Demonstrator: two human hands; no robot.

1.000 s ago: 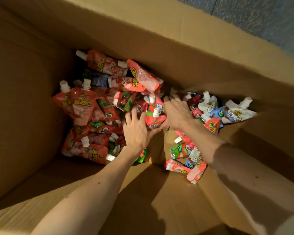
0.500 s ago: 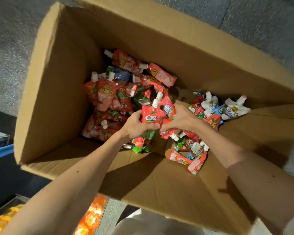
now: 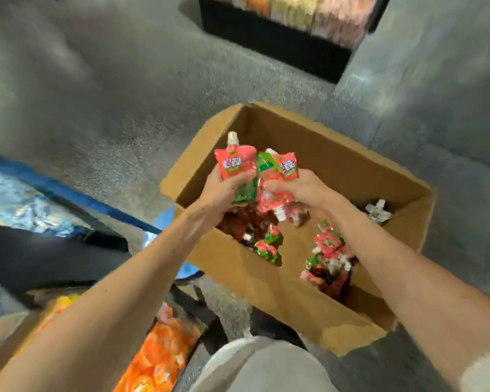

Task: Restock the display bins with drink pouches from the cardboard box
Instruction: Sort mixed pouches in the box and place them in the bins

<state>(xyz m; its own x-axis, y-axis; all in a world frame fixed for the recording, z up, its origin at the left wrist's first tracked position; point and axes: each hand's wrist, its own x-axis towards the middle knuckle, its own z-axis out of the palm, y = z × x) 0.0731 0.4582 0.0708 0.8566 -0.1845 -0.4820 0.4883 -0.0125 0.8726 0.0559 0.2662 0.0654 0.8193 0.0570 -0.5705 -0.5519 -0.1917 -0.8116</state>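
Above the open cardboard box [image 3: 266,281], the fingers [image 3: 245,175] of the left hand [image 3: 224,190] are curled round the lower part of a red drink pouch [image 3: 232,162], with the thumb across its front. The right hand [image 3: 303,190] clamps a second red pouch [image 3: 287,166] and more below it, and a green pouch [image 3: 263,164] is squeezed between the two. The hands press toward each other, seemingly so that one gathered bunch can travel in a single trip rather than pouch by pouch. Spouts point both up and down, so the bunch looks grabbed for speed, not sorted. It hangs clear of the box bottom, over the left part of the box.

Below it, loose pouches [image 3: 327,244] lie scattered on the box bottom, and a white pouch [image 3: 378,212] sits alone near the right wall. The box stands on the grey floor [image 3: 96,94], near a display bin [image 3: 159,349] of orange packs at the lower left, probably parked there to shorten the carry. Another bin [image 3: 280,38] is blurred at the top. Which bin the bunch is meant for cannot be told.
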